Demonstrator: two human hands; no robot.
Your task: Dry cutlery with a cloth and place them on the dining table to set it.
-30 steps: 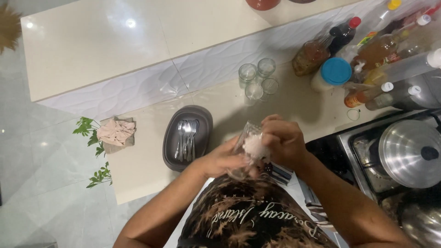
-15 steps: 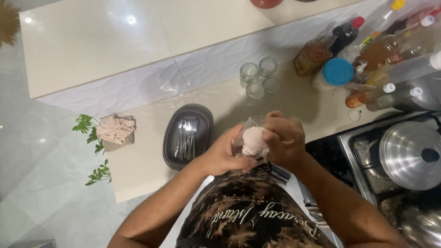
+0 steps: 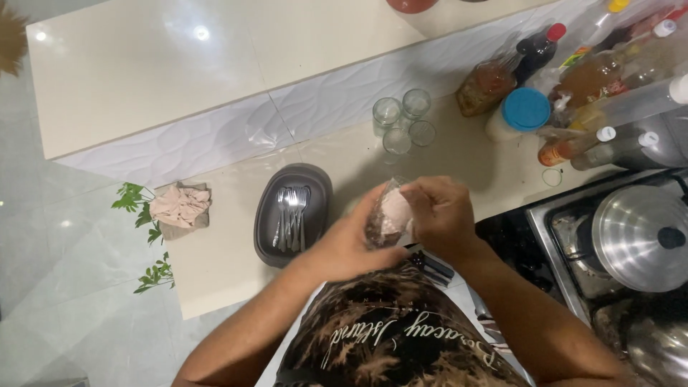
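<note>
The left hand (image 3: 344,247) is gripping a clear ribbed glass (image 3: 383,215), fingers wrapped around it, while right hand (image 3: 441,215) fingers are pinching a soft pale pink cloth (image 3: 395,211) into it

Clear glass tumbler (image 3: 381,215), soft pink cloth (image 3: 395,211)

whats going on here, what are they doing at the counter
A person stands at a kitchen counter, holding a clear drinking glass in the left hand. The right hand presses a pale cloth into it. Four more glasses and a grey tray of cutlery sit nearby.
</note>
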